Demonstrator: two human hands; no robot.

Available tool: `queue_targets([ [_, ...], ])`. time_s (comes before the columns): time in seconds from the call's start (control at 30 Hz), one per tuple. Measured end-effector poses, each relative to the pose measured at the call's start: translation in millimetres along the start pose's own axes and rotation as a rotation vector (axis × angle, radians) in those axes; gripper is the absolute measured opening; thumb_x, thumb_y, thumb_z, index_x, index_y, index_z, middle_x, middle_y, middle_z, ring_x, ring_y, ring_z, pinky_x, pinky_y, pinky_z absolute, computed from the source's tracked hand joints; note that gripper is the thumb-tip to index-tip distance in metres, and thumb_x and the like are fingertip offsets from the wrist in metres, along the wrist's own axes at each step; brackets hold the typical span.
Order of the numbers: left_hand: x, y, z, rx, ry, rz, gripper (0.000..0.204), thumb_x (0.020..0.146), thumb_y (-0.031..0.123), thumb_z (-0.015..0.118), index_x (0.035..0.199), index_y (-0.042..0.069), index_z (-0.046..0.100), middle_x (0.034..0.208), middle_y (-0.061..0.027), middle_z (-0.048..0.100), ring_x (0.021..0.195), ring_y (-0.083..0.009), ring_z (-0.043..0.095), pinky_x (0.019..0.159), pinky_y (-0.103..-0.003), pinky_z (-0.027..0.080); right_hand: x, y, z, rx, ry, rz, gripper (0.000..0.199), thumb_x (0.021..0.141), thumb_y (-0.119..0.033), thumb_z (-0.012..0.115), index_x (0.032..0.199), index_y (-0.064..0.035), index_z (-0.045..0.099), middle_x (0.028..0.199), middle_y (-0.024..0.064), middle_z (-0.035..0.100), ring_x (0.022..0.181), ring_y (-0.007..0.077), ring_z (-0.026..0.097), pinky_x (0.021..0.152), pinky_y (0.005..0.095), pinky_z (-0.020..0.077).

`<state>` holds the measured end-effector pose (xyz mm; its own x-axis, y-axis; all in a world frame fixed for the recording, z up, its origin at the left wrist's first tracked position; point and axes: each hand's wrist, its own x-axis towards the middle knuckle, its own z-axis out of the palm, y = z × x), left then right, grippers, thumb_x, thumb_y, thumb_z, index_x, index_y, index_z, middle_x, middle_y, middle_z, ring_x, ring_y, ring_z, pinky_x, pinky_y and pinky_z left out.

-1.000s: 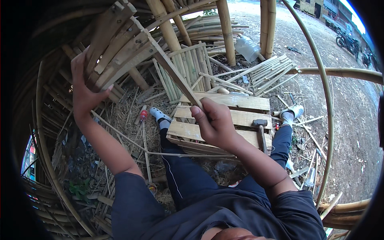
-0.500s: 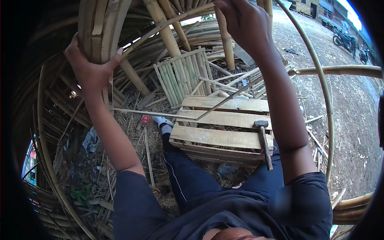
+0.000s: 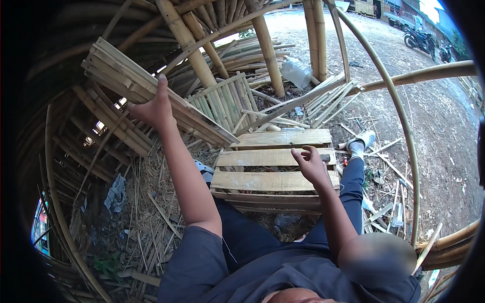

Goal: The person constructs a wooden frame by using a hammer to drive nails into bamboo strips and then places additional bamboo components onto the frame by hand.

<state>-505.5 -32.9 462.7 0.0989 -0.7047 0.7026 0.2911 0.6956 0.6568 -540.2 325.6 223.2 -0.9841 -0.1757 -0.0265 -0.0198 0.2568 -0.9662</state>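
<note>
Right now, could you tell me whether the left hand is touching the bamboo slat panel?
Touching: the head view shows the left hand gripping the edge of the bamboo slat panel, with its fingers wrapped on it.

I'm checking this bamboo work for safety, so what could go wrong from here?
1. The left hand holds the bamboo slat panel up alone, near one end; it may tip or slip down toward the legs.
2. The right hand hovers open over the wooden pallet; rough boards could give splinters.
3. Loose bamboo strips around the feet could trip someone.
</note>
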Motion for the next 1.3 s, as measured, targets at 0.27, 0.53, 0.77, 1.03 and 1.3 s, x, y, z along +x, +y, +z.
queue_targets([
  [0.27,-124,-71,16,-0.173,0.006,-0.906,0.106,0.069,0.038,0.093,0.146,-0.012,0.039,0.139,-0.0230,0.056,0.123,-0.0339,0.061,0.108,-0.046,0.051,1,78,17,0.109,-0.268,-0.211,0.083,0.095,-0.055,0.071,0.145,0.0086,0.049,0.136,0.0304,0.062,0.132,0.0347,0.060,0.109,0.0460,0.0481],
  [0.53,-217,-130,-17,-0.180,0.080,-1.337,0.102,0.067,0.049,0.088,0.138,-0.010,0.046,0.137,-0.0200,0.058,0.118,-0.0329,0.062,0.100,-0.050,0.053,-7,90,11,0.204,0.021,-0.309,0.024,0.107,-0.018,0.060,0.117,0.0036,0.063,0.086,0.0122,0.076,0.077,0.0152,0.073,0.068,0.0309,0.0550],
  [0.77,-248,-125,-38,0.238,0.201,-1.418,0.097,0.063,0.049,0.091,0.130,-0.010,0.054,0.135,-0.0209,0.062,0.117,-0.0343,0.066,0.097,-0.046,0.060,-2,124,13,0.216,-0.018,-0.300,0.025,0.109,-0.019,0.058,0.090,-0.0024,0.060,0.071,0.0016,0.063,0.059,0.0058,0.053,0.053,0.0246,0.0420],
  [1.03,-273,-186,-48,0.471,0.227,-1.446,0.092,0.066,0.052,0.091,0.124,-0.009,0.056,0.129,-0.0207,0.066,0.113,-0.0328,0.069,0.096,-0.045,0.060,-8,157,26,0.308,-0.133,-0.107,0.027,0.106,-0.017,0.062,0.084,-0.0021,0.059,0.067,0.0015,0.061,0.055,0.0065,0.055,0.051,0.0258,0.0425],
  [1.3,-290,-223,-67,0.622,0.151,-1.477,0.085,0.070,0.045,0.088,0.124,-0.010,0.054,0.127,-0.0210,0.066,0.110,-0.0333,0.070,0.093,-0.044,0.062,-7,174,30,0.217,-0.123,-0.033,0.035,0.101,-0.021,0.069,0.074,-0.0022,0.057,0.060,0.0024,0.056,0.057,0.0073,0.051,0.052,0.0305,0.0396],
])
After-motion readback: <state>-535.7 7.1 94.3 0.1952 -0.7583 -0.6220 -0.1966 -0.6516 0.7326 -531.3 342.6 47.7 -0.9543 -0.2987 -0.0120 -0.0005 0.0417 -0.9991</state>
